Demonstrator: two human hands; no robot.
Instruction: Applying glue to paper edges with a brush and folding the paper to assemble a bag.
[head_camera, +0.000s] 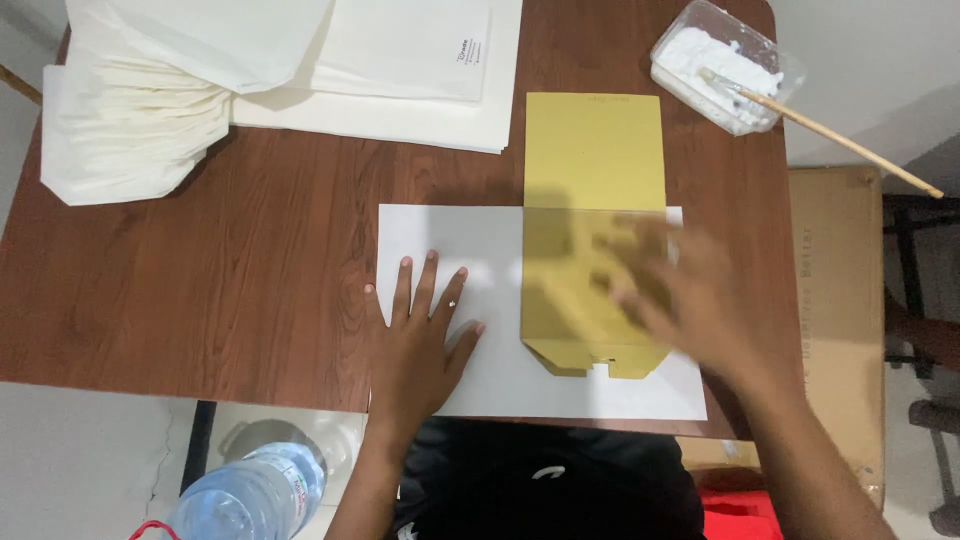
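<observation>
The wooden table (200, 290) fills most of the view. A stack of white bags (250, 80) covers its far left corner, fanned open at the left end. A white sheet (560, 395) lies flat at the near edge, just right of centre. A yellow envelope (592, 160) lies lengthwise across the sheet's right half, its far half reaching past the sheet towards the far edge, its near end short of the sheet's near border. The right hand (690, 300) is blurred over the envelope's near right part, fingers spread and open; whether it presses the paper I cannot tell. The left hand (420, 345) lies flat on the sheet's left part, fingers splayed, gripping nothing. A clear tub of white paste (725, 65) sits at the far right corner, a thin stick (850, 145) resting in it and jutting past the right edge.
</observation>
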